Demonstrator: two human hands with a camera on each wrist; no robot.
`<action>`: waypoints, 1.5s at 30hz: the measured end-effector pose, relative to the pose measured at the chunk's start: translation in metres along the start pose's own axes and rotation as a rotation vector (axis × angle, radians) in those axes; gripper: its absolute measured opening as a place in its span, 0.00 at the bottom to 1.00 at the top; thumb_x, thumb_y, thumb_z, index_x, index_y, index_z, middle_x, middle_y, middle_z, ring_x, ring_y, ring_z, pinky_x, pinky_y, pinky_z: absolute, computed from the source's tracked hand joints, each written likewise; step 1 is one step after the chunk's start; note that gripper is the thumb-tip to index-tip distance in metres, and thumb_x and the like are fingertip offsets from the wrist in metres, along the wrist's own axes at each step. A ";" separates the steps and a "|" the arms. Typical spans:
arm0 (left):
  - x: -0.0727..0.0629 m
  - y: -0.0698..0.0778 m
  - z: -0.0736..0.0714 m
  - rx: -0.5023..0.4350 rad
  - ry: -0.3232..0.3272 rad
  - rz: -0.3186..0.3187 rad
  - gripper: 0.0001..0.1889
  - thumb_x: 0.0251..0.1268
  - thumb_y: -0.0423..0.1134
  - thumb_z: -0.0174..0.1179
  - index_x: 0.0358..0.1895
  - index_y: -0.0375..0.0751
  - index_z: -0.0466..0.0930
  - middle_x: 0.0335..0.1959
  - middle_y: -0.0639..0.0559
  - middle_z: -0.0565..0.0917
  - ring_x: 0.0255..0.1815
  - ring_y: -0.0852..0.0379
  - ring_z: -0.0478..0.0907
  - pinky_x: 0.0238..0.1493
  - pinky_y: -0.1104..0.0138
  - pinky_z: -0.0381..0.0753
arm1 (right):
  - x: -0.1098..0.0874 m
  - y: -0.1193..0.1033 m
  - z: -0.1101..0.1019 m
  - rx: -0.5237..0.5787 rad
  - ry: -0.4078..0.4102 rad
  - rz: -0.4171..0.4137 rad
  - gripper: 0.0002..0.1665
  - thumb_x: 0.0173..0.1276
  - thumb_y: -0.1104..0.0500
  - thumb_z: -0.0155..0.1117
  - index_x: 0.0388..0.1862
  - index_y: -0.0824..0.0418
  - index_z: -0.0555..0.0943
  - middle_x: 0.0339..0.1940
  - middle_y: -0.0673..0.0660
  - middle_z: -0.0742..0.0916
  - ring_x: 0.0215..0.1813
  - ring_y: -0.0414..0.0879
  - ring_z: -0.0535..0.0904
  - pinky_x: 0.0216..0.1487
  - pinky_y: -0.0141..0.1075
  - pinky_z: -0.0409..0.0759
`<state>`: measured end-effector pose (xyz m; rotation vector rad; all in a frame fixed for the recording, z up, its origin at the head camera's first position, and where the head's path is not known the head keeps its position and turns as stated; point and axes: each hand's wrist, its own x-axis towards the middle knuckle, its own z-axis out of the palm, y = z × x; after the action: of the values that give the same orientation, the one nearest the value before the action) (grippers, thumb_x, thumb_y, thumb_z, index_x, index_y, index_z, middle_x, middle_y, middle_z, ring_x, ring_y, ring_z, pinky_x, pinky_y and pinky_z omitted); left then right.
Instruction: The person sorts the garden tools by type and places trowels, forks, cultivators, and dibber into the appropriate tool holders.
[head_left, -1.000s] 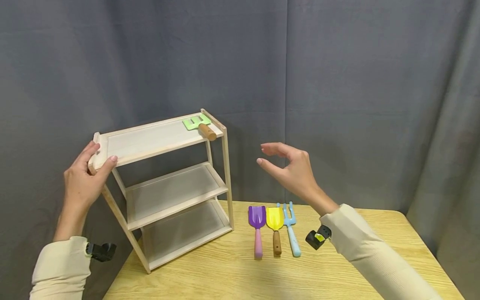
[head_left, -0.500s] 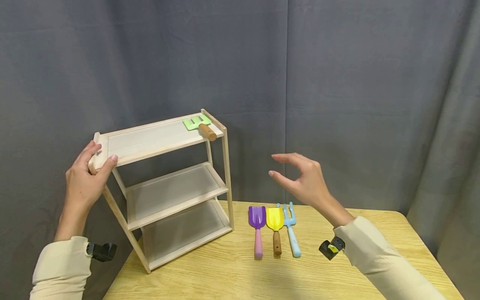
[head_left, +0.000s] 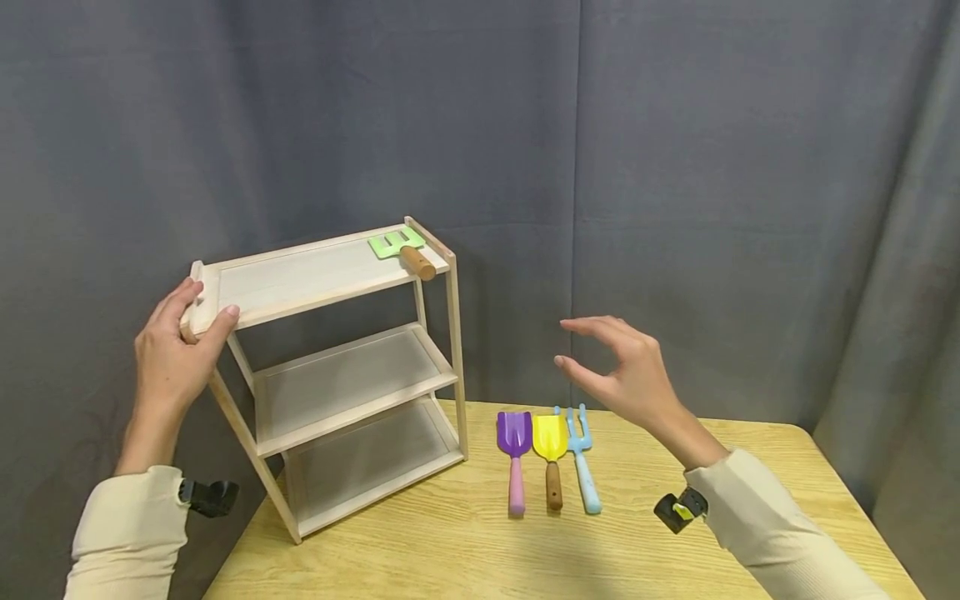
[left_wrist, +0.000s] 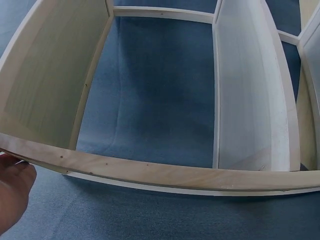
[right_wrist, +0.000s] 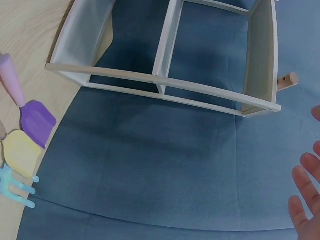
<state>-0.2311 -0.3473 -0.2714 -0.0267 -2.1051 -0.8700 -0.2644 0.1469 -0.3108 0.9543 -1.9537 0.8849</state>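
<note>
L hand (head_left: 174, 362) grips L end of top shelf (head_left: 300, 281), prob. to steady rack (head_left: 352, 404), by desk's (head_left: 480, 542) L edge. R hand (head_left: 633, 375) hangs R of rack, fingers curved apart, w/ nothing in them. Purple shovel (head_left: 515, 454), yellow shovel (head_left: 552, 450) & blue fork (head_left: 583, 467) lie nr desk's far edge, handles nearward, prob. for easy reach. Green rake (head_left: 402, 247) lies at top shelf's R end.

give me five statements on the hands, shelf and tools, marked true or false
1. The left hand grips the shelf; the right hand is empty. True.
2. The yellow shovel lies between the purple shovel and blue fork. True.
3. The right hand touches the yellow shovel. False: they are apart.
4. The green tool lies on the top board. True.
5. The blue fork lies on the lowest board. False: it's on the table.
</note>
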 end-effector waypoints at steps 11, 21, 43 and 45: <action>0.000 -0.001 0.001 -0.010 0.025 -0.026 0.29 0.64 0.43 0.62 0.66 0.34 0.71 0.69 0.46 0.70 0.69 0.48 0.63 0.69 0.59 0.57 | -0.015 0.006 -0.005 -0.018 -0.001 0.079 0.23 0.51 0.59 0.76 0.49 0.58 0.85 0.45 0.51 0.87 0.50 0.46 0.81 0.51 0.42 0.76; 0.000 -0.007 0.004 -0.051 0.026 -0.049 0.29 0.63 0.42 0.61 0.66 0.34 0.71 0.71 0.47 0.67 0.71 0.50 0.61 0.69 0.62 0.55 | -0.027 0.007 -0.010 -0.032 -0.008 0.134 0.23 0.52 0.60 0.76 0.50 0.57 0.85 0.45 0.49 0.87 0.50 0.46 0.81 0.50 0.43 0.76; 0.001 -0.012 0.008 -0.203 0.076 -0.026 0.28 0.61 0.37 0.62 0.64 0.30 0.72 0.69 0.43 0.69 0.70 0.59 0.62 0.67 0.71 0.55 | -0.055 0.015 -0.019 -0.050 -0.008 0.202 0.24 0.53 0.61 0.77 0.51 0.56 0.84 0.47 0.49 0.86 0.49 0.44 0.81 0.47 0.38 0.74; 0.001 -0.011 0.009 -0.204 0.081 -0.022 0.27 0.60 0.37 0.63 0.63 0.31 0.73 0.68 0.44 0.70 0.69 0.59 0.63 0.67 0.71 0.56 | -0.058 0.016 -0.020 -0.054 -0.006 0.211 0.24 0.53 0.61 0.77 0.51 0.56 0.84 0.46 0.50 0.86 0.49 0.44 0.80 0.47 0.38 0.74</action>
<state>-0.2417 -0.3508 -0.2812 -0.0746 -1.9384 -1.0779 -0.2471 0.1887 -0.3547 0.7294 -2.1003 0.9415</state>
